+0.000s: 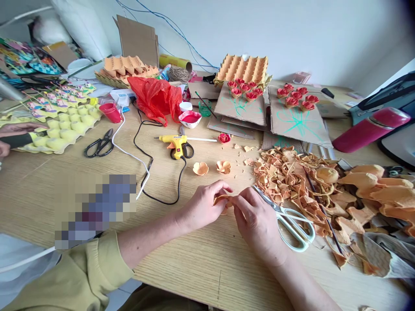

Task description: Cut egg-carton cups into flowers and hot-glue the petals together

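Note:
Between my two hands is a small orange egg-carton piece (pixel 221 198), mostly covered by fingers. My left hand (pixel 207 203) is closed around its left side. The fingers of my right hand (pixel 254 216) pinch its right edge. Just beyond lie two petal-shaped carton cups (pixel 200 168), side by side on the table. A red-painted carton flower (pixel 223 138) sits farther back. White-handled scissors (pixel 296 226) rest beside my right hand, blades under the edge of a heap of orange carton scraps (pixel 292 181).
A yellow glue gun (pixel 175 144) with a black cord lies ahead. Black scissors (pixel 100 144) and a bowl of red paint (pixel 189 119) stand behind. Red flowers top cardboard sheets (pixel 300 125). A pink bottle (pixel 369 129) lies right; another person's hand (pixel 19 129) is at a yellow egg tray (pixel 68 131).

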The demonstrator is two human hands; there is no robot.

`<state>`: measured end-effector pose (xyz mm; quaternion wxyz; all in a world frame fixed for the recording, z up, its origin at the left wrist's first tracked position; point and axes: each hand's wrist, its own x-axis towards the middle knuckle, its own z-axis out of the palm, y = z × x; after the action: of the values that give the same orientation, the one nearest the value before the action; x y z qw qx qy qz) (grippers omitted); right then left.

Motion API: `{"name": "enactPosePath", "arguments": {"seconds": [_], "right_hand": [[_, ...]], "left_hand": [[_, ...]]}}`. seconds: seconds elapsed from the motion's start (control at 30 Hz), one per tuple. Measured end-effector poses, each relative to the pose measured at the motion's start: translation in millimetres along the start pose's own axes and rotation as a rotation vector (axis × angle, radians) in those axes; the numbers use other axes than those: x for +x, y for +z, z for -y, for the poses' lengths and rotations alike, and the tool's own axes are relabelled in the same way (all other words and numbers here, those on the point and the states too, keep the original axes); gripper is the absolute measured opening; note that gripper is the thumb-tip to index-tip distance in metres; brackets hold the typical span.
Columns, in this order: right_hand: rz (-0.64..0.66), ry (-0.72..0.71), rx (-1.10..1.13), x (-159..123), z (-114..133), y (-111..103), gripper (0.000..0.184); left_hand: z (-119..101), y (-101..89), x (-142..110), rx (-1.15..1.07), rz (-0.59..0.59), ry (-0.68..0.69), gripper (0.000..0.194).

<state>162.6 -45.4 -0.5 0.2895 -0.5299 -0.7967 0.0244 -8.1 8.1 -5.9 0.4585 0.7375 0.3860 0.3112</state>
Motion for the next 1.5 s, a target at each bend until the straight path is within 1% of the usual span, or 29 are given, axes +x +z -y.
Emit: {"name": "enactPosePath", "arguments": {"seconds": [0.1,0.17,0.3,0.43,0.57,0.7,0.77,0.83,0.93,1.0,1.07,1.2,1.3,1.43,1.5], "right_hand": [[-0.017,-0.018,-0.032,0.3,-1.1,0.3,0.020],[-0.041,0.020,0.008,0.9,-1.6,0.0,0.018],[-0.082,0.068,0.113,1.8,-2.9,-0.8,0.020],[-0.059,0.088,0.141,1.3,-2.9,-1.6,0.022],[-0.044,0.072,0.079,0.6,-2.6,-1.5,0.022],[-0.045,-0.044,-0.083,0.5,-3.5,-1.4,0.023],[-0.038,-0.074,-0.127,0.8,-3.6,-1.6,0.023],[-0.036,-0.034,-0.100,1.0,-3.1,-1.8,0.021],[-0.064,0.047,-0.007,1.1,-1.7,-1.8,0.020],[-0.073,0.063,0.034,0.8,-0.9,-1.8,0.019],[-0.069,0.070,0.049,0.7,-0.6,-2.1,0.020],[-0.063,0.071,0.027,0.9,-0.7,-2.9,0.020],[-0.072,0.048,-0.034,1.0,-1.7,-3.0,0.020],[-0.072,-0.088,-0.241,0.7,-3.9,-2.5,0.023],[-0.058,-0.114,-0.266,0.9,-4.5,-2.3,0.023]], "left_hand": [[-0.9,0.0,1.6,-0.084,-0.007,-0.030,0.013],[-1.2,-0.8,1.9,-0.085,-0.013,0.003,0.013],[-1.6,-3.2,0.4,0.013,-0.041,0.102,0.017],[-3.6,-3.3,-1.5,0.092,-0.063,0.150,0.018],[-3.5,-0.7,-1.9,0.078,-0.062,0.121,0.019],[-0.1,1.6,-0.5,-0.039,-0.042,0.040,0.014],[0.4,0.8,0.2,-0.073,-0.031,0.025,0.011],[-0.7,-1.2,0.0,-0.024,-0.033,0.064,0.011],[-3.7,-4.2,-2.0,0.131,-0.058,0.175,0.016],[-5.0,-5.0,-3.4,0.204,-0.071,0.227,0.018],[-5.1,-4.7,-4.1,0.237,-0.081,0.247,0.015],[-3.5,-2.6,-3.8,0.241,-0.098,0.237,0.011],[-2.7,-1.2,-3.1,0.220,-0.097,0.228,0.011],[-1.8,0.1,-1.5,0.120,-0.072,0.166,0.004],[-0.8,0.0,-0.3,0.082,-0.065,0.134,0.004]]}}
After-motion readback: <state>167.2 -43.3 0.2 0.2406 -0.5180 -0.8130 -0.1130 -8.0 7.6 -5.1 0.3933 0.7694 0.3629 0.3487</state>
